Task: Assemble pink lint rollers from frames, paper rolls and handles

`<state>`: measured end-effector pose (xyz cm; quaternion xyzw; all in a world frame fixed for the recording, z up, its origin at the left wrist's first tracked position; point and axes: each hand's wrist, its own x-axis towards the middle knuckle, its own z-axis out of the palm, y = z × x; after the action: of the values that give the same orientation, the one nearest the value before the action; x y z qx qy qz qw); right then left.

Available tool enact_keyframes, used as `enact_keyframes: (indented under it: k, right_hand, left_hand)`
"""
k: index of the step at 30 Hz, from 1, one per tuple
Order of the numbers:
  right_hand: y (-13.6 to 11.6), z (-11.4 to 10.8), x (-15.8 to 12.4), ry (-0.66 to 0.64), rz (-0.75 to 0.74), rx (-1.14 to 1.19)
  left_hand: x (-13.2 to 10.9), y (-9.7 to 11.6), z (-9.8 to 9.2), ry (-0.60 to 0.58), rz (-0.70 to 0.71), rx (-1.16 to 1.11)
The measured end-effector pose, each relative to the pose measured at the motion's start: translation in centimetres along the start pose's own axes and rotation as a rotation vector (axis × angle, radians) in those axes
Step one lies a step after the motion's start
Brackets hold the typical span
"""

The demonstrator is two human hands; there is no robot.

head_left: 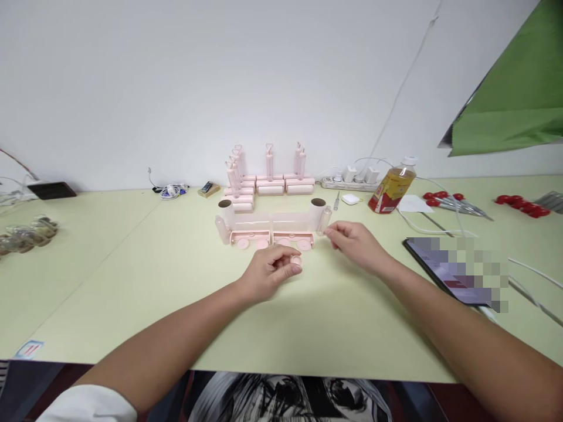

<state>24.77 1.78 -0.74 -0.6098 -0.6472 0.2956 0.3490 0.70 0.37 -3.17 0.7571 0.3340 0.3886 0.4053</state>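
Observation:
My left hand [269, 272] rests on the pale green table [132, 281] with its fingers curled round a small pink round cap [296, 261]. My right hand [357, 244] pinches a clear plastic tube [324, 221] standing at the right end of a row of parts. That row holds clear covers [271, 221], two pink frames with round caps [272, 240] and two paper rolls [226, 212]. Behind them stands a stack of finished pink lint rollers [268, 183] with upright handles.
A tilted bottle of yellow liquid [391, 187] and a white power strip with plugs [349, 183] sit at the back right. A tablet [453, 268] lies right of my right arm. Red-handled tools [444, 200] lie further right. Small jars [30, 231] stand at the far left.

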Motion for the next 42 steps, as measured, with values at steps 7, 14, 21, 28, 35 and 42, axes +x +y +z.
enact_keyframes:
  k: [7,14,21,28,35,42]
  right_hand:
    - [-2.3,3.4,-3.6,-0.646,0.009,0.517]
    - [-1.3,1.5,-2.3,-0.212,-0.175,0.191]
    - [1.1,-0.6,0.3,0.03,-0.188,-0.447]
    - [2.6,1.0,2.3,-0.018,-0.26,-0.621]
    - [3.2,1.6,2.5,0.057,-0.332,-0.574]
    - [2.3,1.3,0.9,0.277,-0.451,-0.3]
  left_hand:
    - [-1.1,0.1,0.8,-0.135,0.094,0.079]
    - [-0.4,-0.8,0.7,-0.064,-0.016,0.092]
    - [-0.4,-0.7,0.2,-0.264,-0.03,0.164]
    - [-0.2,-0.6,0.1,-0.331,-0.021,0.198]
    - [-0.2,-0.8,0.1,-0.337,-0.017,0.182]
    - [-0.3,-0.8,-0.2,-0.301,-0.019,0.178]
